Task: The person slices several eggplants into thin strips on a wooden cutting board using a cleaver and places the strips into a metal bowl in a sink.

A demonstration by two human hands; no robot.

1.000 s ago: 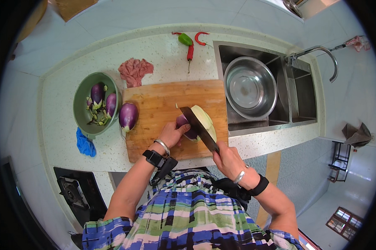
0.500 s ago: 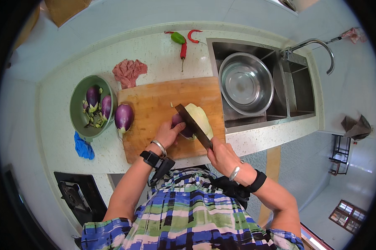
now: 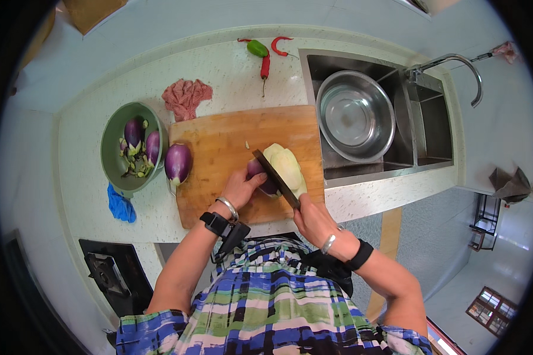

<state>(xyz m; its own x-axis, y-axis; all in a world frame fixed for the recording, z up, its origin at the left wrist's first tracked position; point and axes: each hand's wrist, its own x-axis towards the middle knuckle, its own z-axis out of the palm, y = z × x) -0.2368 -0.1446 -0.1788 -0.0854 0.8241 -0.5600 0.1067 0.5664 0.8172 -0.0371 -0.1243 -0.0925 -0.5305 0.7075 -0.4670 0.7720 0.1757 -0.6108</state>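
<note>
Pale slices (image 3: 286, 168) lie mid-frame; left hand (image 3: 241, 188) apparently steadies the purple piece (image 3: 270, 189), right hand (image 3: 316, 220) grips knife (image 3: 274, 177); eggplants (image 3: 178, 163) frame-left look uncut.

Dull metal knife (image 3: 276, 178), wooden board (image 3: 219, 139), glossy whole eggplant (image 3: 178, 162), shiny metal basin (image 3: 354, 118), bowl (image 3: 112, 137) apparently plastic

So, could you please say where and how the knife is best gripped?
Best by the handle end, from the near right, probably as the right hand holds it: the knife slants with its long blade running away and leftward, close to the left hand, so gripping there looks risky.
</note>
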